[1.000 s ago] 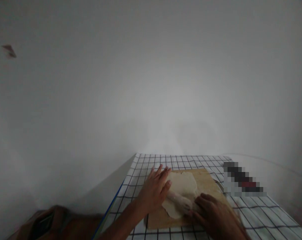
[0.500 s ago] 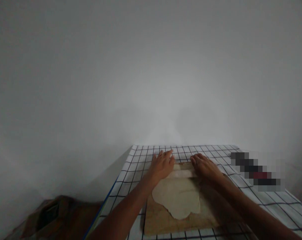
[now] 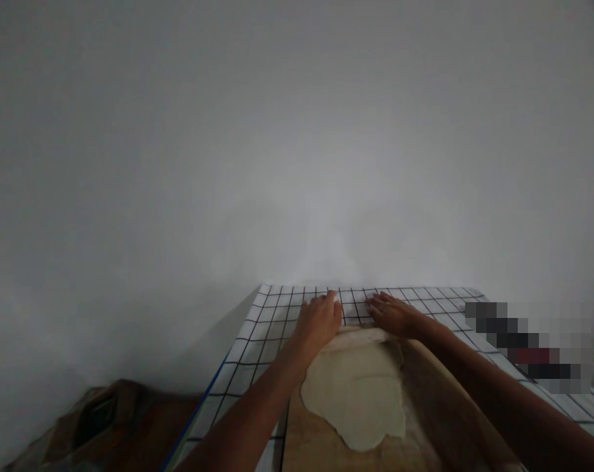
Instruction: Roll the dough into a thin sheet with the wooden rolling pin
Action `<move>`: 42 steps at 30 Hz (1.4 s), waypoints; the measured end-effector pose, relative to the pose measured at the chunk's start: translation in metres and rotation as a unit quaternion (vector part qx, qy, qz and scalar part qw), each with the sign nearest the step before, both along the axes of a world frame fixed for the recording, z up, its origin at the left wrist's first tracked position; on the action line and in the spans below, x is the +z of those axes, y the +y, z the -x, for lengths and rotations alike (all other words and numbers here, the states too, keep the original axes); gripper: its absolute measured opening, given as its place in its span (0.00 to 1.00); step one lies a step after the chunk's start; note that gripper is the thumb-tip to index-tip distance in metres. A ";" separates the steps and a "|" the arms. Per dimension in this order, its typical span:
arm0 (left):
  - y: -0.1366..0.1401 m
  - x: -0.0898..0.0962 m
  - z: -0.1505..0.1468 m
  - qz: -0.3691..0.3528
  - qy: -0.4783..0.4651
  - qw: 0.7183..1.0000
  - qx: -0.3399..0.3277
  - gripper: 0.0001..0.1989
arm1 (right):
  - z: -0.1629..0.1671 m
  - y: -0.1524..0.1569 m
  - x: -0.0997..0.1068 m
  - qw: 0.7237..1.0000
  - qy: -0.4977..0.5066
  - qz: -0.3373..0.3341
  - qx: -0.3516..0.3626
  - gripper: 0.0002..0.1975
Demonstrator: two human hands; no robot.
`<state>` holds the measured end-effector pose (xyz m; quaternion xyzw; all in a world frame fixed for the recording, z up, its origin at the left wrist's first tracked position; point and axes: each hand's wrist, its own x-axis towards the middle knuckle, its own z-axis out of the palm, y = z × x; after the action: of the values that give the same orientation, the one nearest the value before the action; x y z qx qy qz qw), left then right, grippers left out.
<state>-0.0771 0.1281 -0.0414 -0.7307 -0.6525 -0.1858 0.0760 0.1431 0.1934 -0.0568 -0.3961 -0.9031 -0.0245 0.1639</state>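
A thin, uneven sheet of pale dough (image 3: 356, 400) lies on a brown wooden board (image 3: 307, 446). Across its far edge rests a pale rolling pin (image 3: 360, 338), its ends covered by my hands. My left hand (image 3: 320, 319) bears down on the left end, palm down, with the fingers reaching forward and slightly bent. Over the right end lies my right hand (image 3: 391, 314), flatter, its fingers stretched out past the pin toward the wall. Neither hand appears wrapped around the pin.
A white tablecloth with black grid lines (image 3: 248, 341) covers the table, which meets a plain pale wall (image 3: 297, 164). A blurred dark item (image 3: 518, 341) lies at the right. Down at the left, below table height, is a brown box-like object (image 3: 100, 419).
Both hands have pushed the rolling pin slightly farther forward to the dough's far edge. My right fingers have straightened. The board and dough appear lower and larger in view.
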 end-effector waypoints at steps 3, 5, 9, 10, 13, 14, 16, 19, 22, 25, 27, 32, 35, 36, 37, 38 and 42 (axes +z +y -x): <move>-0.015 -0.004 -0.003 0.008 -0.003 1.000 -0.021 0.20 | -0.012 -0.026 -0.001 0.998 -0.047 0.047 -0.002 0.22; -0.026 -0.006 -0.005 0.008 -0.005 0.999 -0.033 0.21 | -0.018 -0.050 -0.001 0.996 -0.060 0.057 -0.031 0.25; -0.053 -0.012 -0.008 -0.015 -0.001 0.998 -0.057 0.24 | -0.027 -0.104 -0.009 0.996 -0.059 -0.006 -0.059 0.26; -0.061 -0.013 -0.009 -0.024 0.002 0.998 -0.065 0.24 | -0.029 -0.118 -0.013 0.997 -0.056 -0.023 -0.052 0.26; -0.087 -0.016 -0.008 -0.048 0.011 0.995 -0.090 0.24 | -0.032 -0.156 -0.026 0.994 -0.026 -0.090 -0.051 0.27; -0.095 -0.016 -0.007 -0.056 0.010 0.993 -0.099 0.24 | -0.033 -0.167 -0.030 0.993 -0.017 -0.115 -0.038 0.29; -0.111 -0.016 -0.004 -0.066 0.003 0.990 -0.122 0.24 | -0.034 -0.185 -0.034 0.987 -0.002 -0.157 -0.020 0.34; -0.130 -0.013 0.002 -0.059 -0.004 0.987 -0.150 0.25 | -0.033 -0.201 -0.034 0.981 0.007 -0.193 0.002 0.37; -0.136 -0.012 0.005 -0.050 0.001 0.987 -0.155 0.26 | -0.030 -0.205 -0.030 0.978 0.013 -0.208 0.011 0.39; -0.128 -0.014 0.002 -0.053 0.006 0.988 -0.144 0.26 | -0.026 -0.198 -0.027 0.984 0.022 -0.177 -0.010 0.38; -0.116 -0.016 -0.002 -0.059 0.006 0.990 -0.128 0.25 | -0.023 -0.189 -0.025 0.989 0.021 -0.142 -0.036 0.35; -0.080 -0.016 -0.008 -0.064 0.007 0.993 -0.099 0.24 | -0.014 -0.156 -0.008 0.994 -0.019 -0.038 -0.096 0.29; -0.055 -0.014 -0.008 -0.050 0.003 0.994 -0.096 0.23 | -0.008 -0.135 0.007 0.992 -0.023 0.020 -0.120 0.27; -0.046 -0.014 -0.007 -0.044 -0.001 0.994 -0.095 0.23 | -0.006 -0.127 0.010 0.991 -0.018 0.035 -0.128 0.27; -0.037 -0.015 -0.006 -0.039 -0.007 0.995 -0.095 0.22 | -0.005 -0.119 0.012 0.990 -0.012 0.048 -0.134 0.26; -0.027 -0.015 -0.006 -0.034 -0.014 0.995 -0.096 0.22 | -0.004 -0.110 0.013 0.989 -0.007 0.055 -0.138 0.26; 0.010 -0.018 -0.003 -0.012 -0.023 0.993 -0.116 0.17 | -0.002 -0.072 0.012 0.987 -0.007 0.063 -0.151 0.28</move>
<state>-0.0739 0.1385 -0.0594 -0.7962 -0.5625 -0.2178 0.0481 0.1454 0.1214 -0.0447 -0.5368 -0.8341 0.0048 0.1267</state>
